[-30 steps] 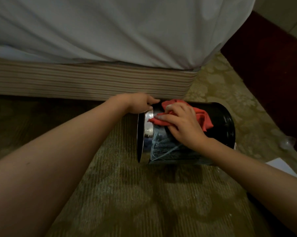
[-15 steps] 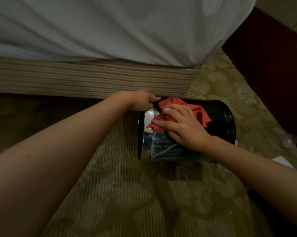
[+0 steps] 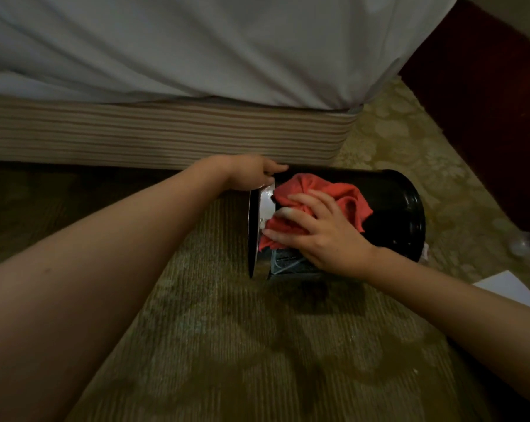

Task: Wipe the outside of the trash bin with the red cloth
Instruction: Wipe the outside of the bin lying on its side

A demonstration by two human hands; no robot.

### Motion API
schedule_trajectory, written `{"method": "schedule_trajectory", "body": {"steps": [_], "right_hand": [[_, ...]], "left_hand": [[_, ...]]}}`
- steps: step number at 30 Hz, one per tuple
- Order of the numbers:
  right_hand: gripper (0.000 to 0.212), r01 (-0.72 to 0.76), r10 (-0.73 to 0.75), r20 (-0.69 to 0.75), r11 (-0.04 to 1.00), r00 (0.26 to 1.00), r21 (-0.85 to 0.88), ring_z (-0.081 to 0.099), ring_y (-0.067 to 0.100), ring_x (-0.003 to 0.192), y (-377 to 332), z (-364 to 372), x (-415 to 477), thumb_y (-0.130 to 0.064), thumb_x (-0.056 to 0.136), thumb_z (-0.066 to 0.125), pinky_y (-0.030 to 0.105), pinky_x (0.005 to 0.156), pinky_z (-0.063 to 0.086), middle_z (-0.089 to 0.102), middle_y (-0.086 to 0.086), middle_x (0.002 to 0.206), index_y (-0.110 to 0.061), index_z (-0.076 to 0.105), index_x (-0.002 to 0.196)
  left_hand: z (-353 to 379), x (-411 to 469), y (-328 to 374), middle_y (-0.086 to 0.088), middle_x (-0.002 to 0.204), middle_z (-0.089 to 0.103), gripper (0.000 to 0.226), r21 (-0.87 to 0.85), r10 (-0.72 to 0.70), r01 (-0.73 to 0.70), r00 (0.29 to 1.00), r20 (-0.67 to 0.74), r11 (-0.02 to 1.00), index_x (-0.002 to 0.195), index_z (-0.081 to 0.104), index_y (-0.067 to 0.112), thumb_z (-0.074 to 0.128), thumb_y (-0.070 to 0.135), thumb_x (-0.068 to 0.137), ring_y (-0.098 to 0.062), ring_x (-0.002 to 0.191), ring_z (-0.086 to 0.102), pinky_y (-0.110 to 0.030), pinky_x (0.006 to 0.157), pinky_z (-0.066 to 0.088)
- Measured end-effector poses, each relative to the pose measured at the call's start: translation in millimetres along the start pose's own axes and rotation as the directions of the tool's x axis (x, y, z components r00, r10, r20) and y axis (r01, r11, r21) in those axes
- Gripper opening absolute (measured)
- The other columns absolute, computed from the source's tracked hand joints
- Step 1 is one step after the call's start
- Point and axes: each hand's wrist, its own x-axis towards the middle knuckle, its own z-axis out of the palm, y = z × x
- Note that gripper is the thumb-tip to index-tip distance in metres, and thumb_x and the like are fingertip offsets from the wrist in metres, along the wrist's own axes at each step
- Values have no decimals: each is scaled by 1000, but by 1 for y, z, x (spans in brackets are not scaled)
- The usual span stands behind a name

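A glossy black trash bin (image 3: 391, 214) lies on its side on the carpet, its silver-rimmed mouth pointing left. My left hand (image 3: 251, 175) grips the top of that rim, fingers curled over the edge. A crumpled red cloth (image 3: 321, 193) covers the upper side of the bin near the rim. My right hand (image 3: 324, 233) presses on the cloth with spread fingers. A pale liner bag shows below the hand on the bin's side.
A bed with a white sheet (image 3: 227, 47) and striped base (image 3: 154, 132) runs just behind the bin. White paper (image 3: 513, 287) lies on the carpet at right, and a clear plastic item (image 3: 524, 243) beyond it. Dark red furniture (image 3: 486, 95) stands at far right.
My right hand has slid the red cloth down and toward the rim, so the cloth now covers more of the silver band. My left hand kept its grip on the rim.
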Motion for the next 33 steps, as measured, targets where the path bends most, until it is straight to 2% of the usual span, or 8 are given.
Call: {"method": "schedule_trajectory", "body": {"steps": [3, 8, 13, 17, 23, 27, 30, 33], "right_hand": [[47, -50, 50, 5, 999, 999, 21, 48, 41, 120, 7, -4, 7, -20, 81, 63, 56, 95, 39, 57, 15, 125, -32, 59, 126], [46, -452, 450, 47, 887, 892, 92, 33, 39, 128, 23, -10, 30, -17, 88, 50, 54, 100, 30, 43, 14, 137, -31, 53, 132], [45, -199, 201, -33, 979, 979, 50, 46, 45, 118, -1, -1, 5, -19, 82, 50, 59, 95, 36, 56, 15, 126, -23, 60, 126], [57, -14, 15, 37, 999, 999, -44, 47, 42, 121, 3, -2, -1, -24, 76, 71, 60, 96, 38, 54, 14, 130, -30, 55, 130], [47, -434, 433, 49, 901, 900, 2, 33, 42, 126, 20, -11, 41, -18, 87, 48, 57, 96, 33, 40, 15, 140, -29, 52, 133], [48, -183, 182, -51, 983, 982, -14, 42, 42, 118, 1, -3, 9, -21, 80, 52, 58, 91, 39, 55, 14, 128, -24, 59, 127], [52, 95, -92, 32, 987, 995, -130, 34, 35, 121, -18, 6, -6, -31, 77, 64, 60, 95, 38, 56, 6, 131, -34, 56, 128], [53, 112, -105, 45, 973, 993, -200, 33, 31, 122, -11, 7, -2, -38, 79, 65, 57, 97, 38, 55, 5, 133, -40, 51, 131]], "left_hand": [[0, -1, 2, -3, 151, 30, 48, 1, -3, 3, 1000, -21, 1000, 145, 29, 23, 40, 18, 99, -18, 138, 29, -21, 107, 21], [-1, -3, 4, -2, 147, 38, 47, -52, 0, 0, 1000, 9, 999, 144, 32, 23, 40, 15, 98, -18, 132, 36, -22, 104, 25], [-3, -5, 1, -1, 151, 30, 48, -37, -3, 3, 1000, 10, 999, 145, 30, 24, 40, 17, 99, -17, 137, 29, -18, 103, 20], [-1, -4, 3, -2, 152, 27, 48, -10, 3, -3, 1000, -13, 1000, 146, 28, 23, 39, 17, 99, -17, 139, 26, -16, 101, 17], [0, -6, 5, -3, 138, 48, 43, -137, 21, -18, 1000, 21, 990, 139, 42, 25, 45, 19, 96, -18, 123, 45, -25, 101, 29], [-1, -4, 1, -1, 148, 36, 46, -77, -9, 10, 1000, 15, 997, 142, 34, 25, 41, 15, 98, -17, 135, 33, -20, 107, 19], [-1, -2, 0, -1, 152, 29, 47, -43, -9, 9, 1000, -10, 999, 144, 31, 23, 39, 14, 99, -15, 138, 27, -13, 100, 16], [-1, -2, 1, -1, 153, 26, 47, -34, -16, 15, 1000, -18, 999, 145, 30, 23, 38, 15, 99, -16, 140, 24, -21, 110, 15]]}}
